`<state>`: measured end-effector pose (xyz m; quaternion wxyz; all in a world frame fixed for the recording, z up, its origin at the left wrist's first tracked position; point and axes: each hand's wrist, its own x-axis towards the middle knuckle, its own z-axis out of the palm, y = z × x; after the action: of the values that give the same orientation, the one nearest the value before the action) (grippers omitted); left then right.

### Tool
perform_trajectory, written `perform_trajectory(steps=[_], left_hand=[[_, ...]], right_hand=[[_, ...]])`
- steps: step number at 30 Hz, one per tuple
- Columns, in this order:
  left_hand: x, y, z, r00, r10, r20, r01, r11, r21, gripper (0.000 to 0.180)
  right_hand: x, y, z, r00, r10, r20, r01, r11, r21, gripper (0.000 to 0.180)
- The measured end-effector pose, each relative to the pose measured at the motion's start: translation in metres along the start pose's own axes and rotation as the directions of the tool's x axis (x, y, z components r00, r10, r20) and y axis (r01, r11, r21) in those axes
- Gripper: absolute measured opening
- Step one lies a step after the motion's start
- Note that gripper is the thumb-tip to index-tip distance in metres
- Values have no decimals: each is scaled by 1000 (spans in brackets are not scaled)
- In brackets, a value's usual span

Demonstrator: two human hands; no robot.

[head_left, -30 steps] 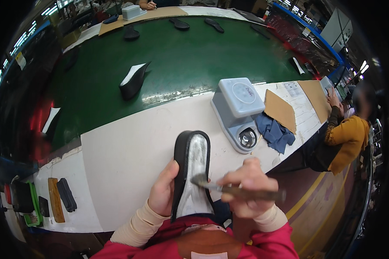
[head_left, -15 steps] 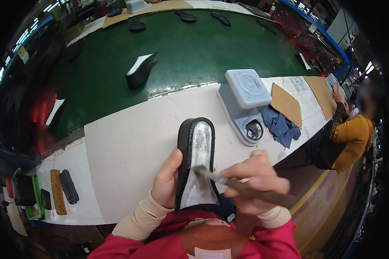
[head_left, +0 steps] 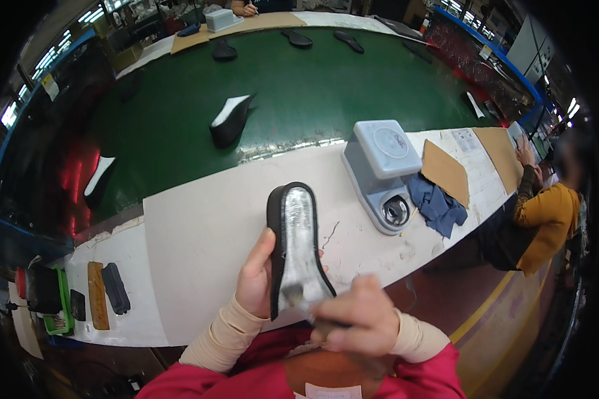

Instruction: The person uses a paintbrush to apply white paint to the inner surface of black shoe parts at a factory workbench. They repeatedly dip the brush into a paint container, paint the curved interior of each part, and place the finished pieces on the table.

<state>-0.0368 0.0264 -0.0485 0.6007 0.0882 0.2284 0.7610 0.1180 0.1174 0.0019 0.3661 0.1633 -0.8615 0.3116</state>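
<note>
My left hand (head_left: pixel 256 276) grips a black shoe (head_left: pixel 294 243) from its left side, sole up and toe pointing away, above the white bench (head_left: pixel 199 246). The upturned bottom looks grey and glossy. My right hand (head_left: pixel 356 319) is closed around a brush (head_left: pixel 299 299) whose bristle end rests on the heel part of that bottom. Both forearms wear beige sleeves under red cuffs.
A grey scale-like device (head_left: pixel 383 169) stands to the right with a blue rag (head_left: pixel 436 203) and a brown cardboard sheet (head_left: pixel 446 173). Behind runs a green conveyor belt (head_left: pixel 299 86) carrying black shoes (head_left: pixel 229 120). A person in yellow (head_left: pixel 546 213) works at right. Small tools (head_left: pixel 103 296) lie left.
The right hand has drawn the brush back from the middle of the sole toward the heel. The shoe stays held in the left hand.
</note>
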Motion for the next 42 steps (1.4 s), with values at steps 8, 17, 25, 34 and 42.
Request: perform_trajectory(steps=[8,17,25,34,42], left_hand=[[1,20,-3,983,136,119,-126,988,-88,55],[-7,49,-14,991,133,-5,-132,989,58,53],[109,77,-23,992,126,9,-126,983,135,44],[289,63,-50,982,153,-113,-136,980,142,39],[388,21,-29,987,119,-105,-106,987,122,40]], right_hand=[[-39,1,-26,596,651,-470,-253,708,660,41],[-131,98,-98,435,704,-561,281,485,828,26],[-153,120,-88,287,779,-558,343,460,819,25],[-148,119,-90,227,807,-546,289,480,829,22],[-143,115,-90,136,811,-568,314,509,801,23]])
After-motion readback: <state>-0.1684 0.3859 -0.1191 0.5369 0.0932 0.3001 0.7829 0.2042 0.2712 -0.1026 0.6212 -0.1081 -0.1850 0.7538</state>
